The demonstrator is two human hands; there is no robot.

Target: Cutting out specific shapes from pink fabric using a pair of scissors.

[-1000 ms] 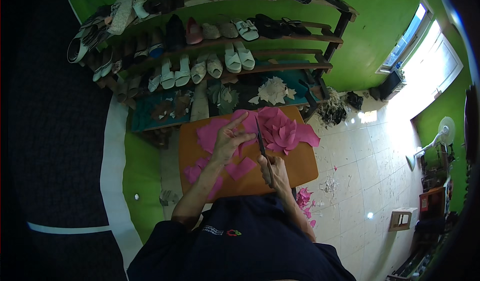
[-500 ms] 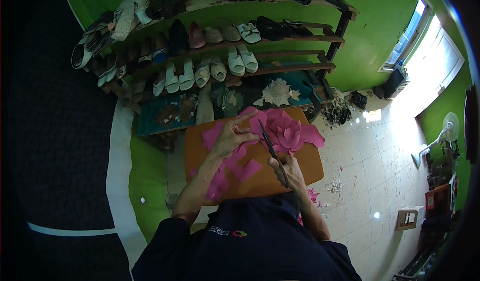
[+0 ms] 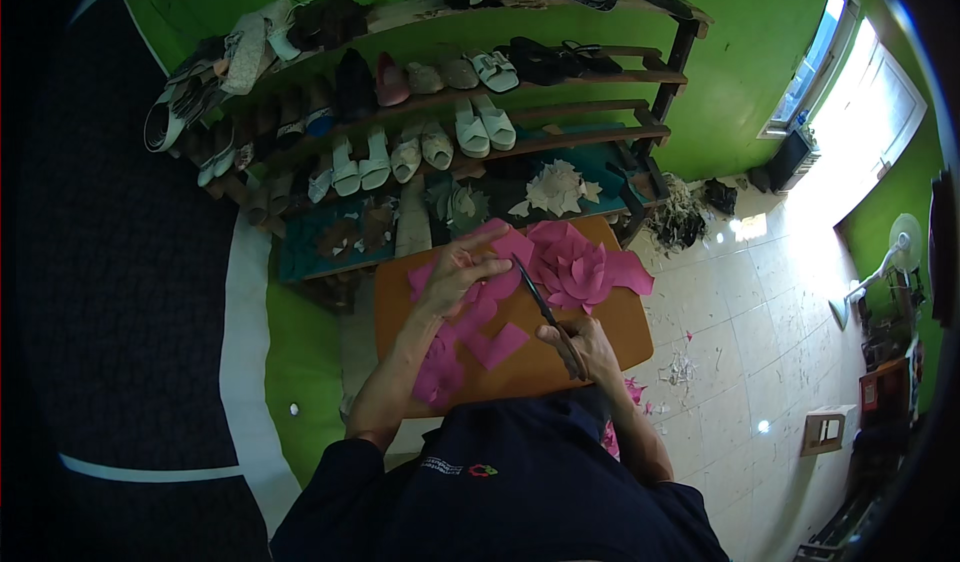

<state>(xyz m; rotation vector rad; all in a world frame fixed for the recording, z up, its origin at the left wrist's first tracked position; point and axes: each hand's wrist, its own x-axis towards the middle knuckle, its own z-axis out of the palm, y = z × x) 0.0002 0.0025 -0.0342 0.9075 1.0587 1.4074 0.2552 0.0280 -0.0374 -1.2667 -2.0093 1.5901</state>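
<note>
My left hand [image 3: 455, 277] pinches a pink sheet piece [image 3: 514, 245] between thumb and fingers above the table. In my right hand [image 3: 590, 350] is a pair of dark scissors [image 3: 543, 305], gripped by its handles. The blades point up and left, with their tips at the pink piece beside my left fingertips. Just right of the blades, a heap of petal-shaped pink pieces [image 3: 577, 270] lies on the table. More pink cut pieces [image 3: 492, 344] rest below and left of the scissors, partly under my left forearm. Whether the blades are parted is too small to tell.
The orange-brown table [image 3: 610, 337] stands close before me. Behind it, a wooden rack [image 3: 590, 142] holds shoes, sandals and stacked cut pieces. Scraps [image 3: 678, 367] litter the tiled floor at right, near a white fan [image 3: 903, 247] and a small box [image 3: 825, 432].
The scissors' tips have shifted slightly down and left against the pink piece. My left fingers have drawn a little closer together around it. The whole view has shifted slightly.
</note>
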